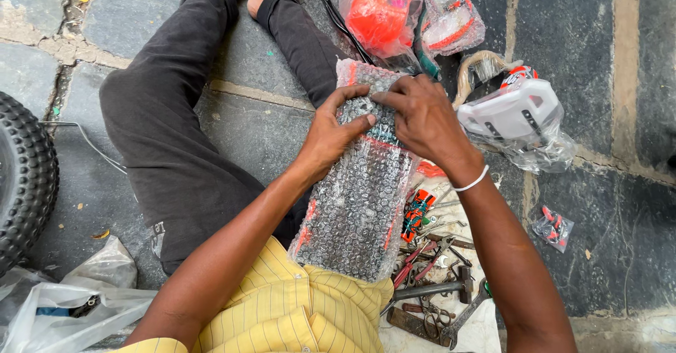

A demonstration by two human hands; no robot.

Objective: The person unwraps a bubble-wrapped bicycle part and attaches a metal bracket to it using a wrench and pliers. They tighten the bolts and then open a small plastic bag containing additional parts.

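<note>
A long part wrapped in bubble wrap [355, 205] lies along my lap, with orange showing through at its edges. My left hand [331, 131] grips its upper part from the left, thumb pressed on the wrap. My right hand [422, 117] holds the same spot from the right, fingers curled over the top. A white band circles my right wrist. My legs in dark trousers stretch out ahead on the stone floor.
Bagged orange parts [384, 8] and a white plastic part in a clear bag [517, 113] lie ahead. Pliers, a hammer and other tools [436, 282] are heaped at my right. A knobby tyre [24, 177] stands at the left, plastic bags [70, 304] below it.
</note>
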